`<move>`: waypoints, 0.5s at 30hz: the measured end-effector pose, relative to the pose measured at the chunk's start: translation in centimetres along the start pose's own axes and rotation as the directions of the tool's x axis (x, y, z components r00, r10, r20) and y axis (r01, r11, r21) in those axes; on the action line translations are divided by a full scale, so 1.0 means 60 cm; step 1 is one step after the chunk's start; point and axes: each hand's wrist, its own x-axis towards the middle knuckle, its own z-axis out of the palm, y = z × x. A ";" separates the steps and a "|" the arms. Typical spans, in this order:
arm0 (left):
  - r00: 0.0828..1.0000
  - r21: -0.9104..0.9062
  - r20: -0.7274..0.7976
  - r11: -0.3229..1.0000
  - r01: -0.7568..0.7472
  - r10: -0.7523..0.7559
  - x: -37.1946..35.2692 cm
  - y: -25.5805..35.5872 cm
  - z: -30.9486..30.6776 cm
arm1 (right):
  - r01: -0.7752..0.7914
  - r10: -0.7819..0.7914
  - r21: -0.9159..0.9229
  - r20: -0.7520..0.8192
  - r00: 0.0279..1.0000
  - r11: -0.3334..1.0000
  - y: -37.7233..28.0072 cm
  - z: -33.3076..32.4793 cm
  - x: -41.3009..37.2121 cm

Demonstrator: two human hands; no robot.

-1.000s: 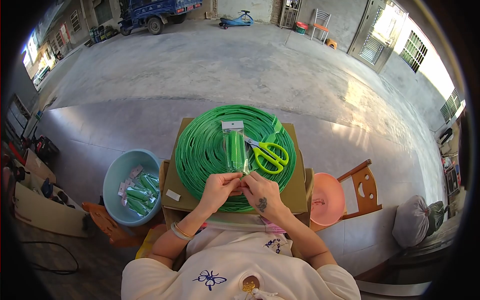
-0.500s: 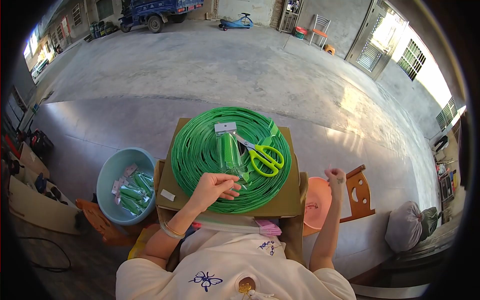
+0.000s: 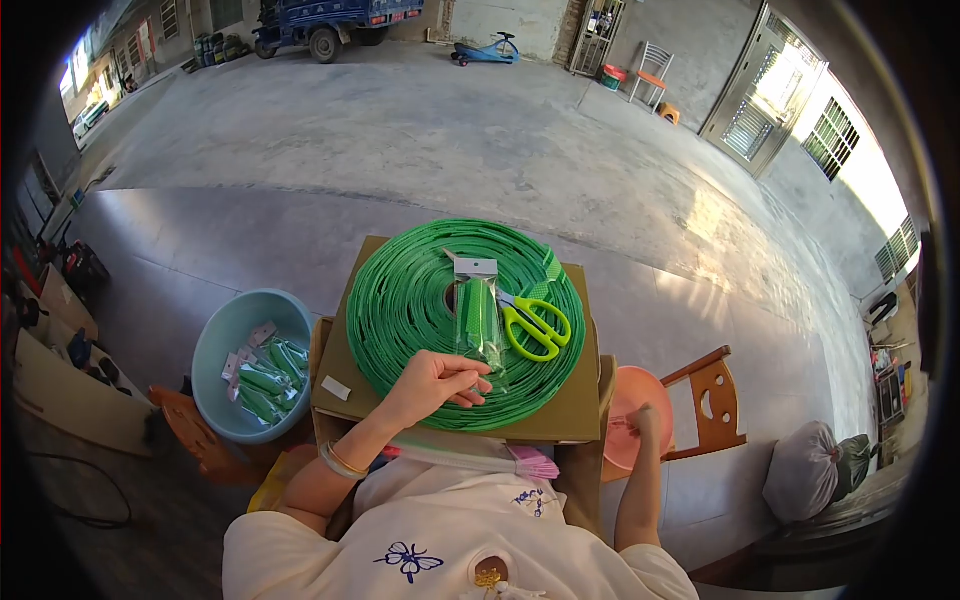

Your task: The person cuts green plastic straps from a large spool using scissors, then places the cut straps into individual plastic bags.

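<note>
A large coil of green mesh strip [image 3: 400, 320] lies flat on a cardboard box [image 3: 333, 360] in front of me. On the coil rests a clear plastic packet [image 3: 478, 315] with a white header and folded green mesh inside. My left hand [image 3: 440, 385] pinches the packet's lower end. Scissors with yellow-green handles [image 3: 537, 328] lie just right of the packet, their blades partly hidden by it. My right hand [image 3: 647, 420] reaches down into a pink basin [image 3: 635, 385], fingers drawn together over small reddish pieces; what they hold is too small to make out.
A light-blue basin [image 3: 212, 375] with several filled green packets stands to the left. Wooden chairs with cut-out backs flank the box, one at the right [image 3: 715, 405]. Stuffed sacks [image 3: 803, 470] sit farther right. A blue truck [image 3: 340, 25] is parked across the concrete floor.
My right hand has moved down from above the pink basin's edge into it. The packet has shifted slightly right and toward me on the coil, with my left hand at its lower end.
</note>
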 end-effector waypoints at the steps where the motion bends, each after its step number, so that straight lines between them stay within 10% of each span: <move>1: 1.000 -0.004 -0.005 1.000 -0.004 0.004 -0.003 0.006 0.001 | 0.136 -0.119 0.083 -0.186 0.975 0.987 -0.004 -0.022 0.006; 5: 0.996 -0.028 -0.051 0.997 -0.073 0.071 -0.010 0.018 0.010 | 0.598 -0.357 0.192 -0.648 0.673 0.778 -0.203 -0.174 -0.196; 7: 0.995 -0.036 -0.050 0.995 -0.090 0.089 -0.013 0.024 0.017 | 0.662 -0.462 0.547 -0.474 0.750 0.513 -0.273 -0.188 -0.285; 9: 0.994 -0.038 -0.045 0.994 -0.104 0.103 -0.019 0.030 0.023 | 0.729 -0.697 0.607 -0.371 0.613 0.318 -0.327 -0.145 -0.358; 15: 0.973 0.053 0.085 0.974 -0.219 0.214 -0.033 0.026 0.034 | 0.966 -0.908 0.257 -0.405 0.106 -0.002 -0.404 -0.022 -0.456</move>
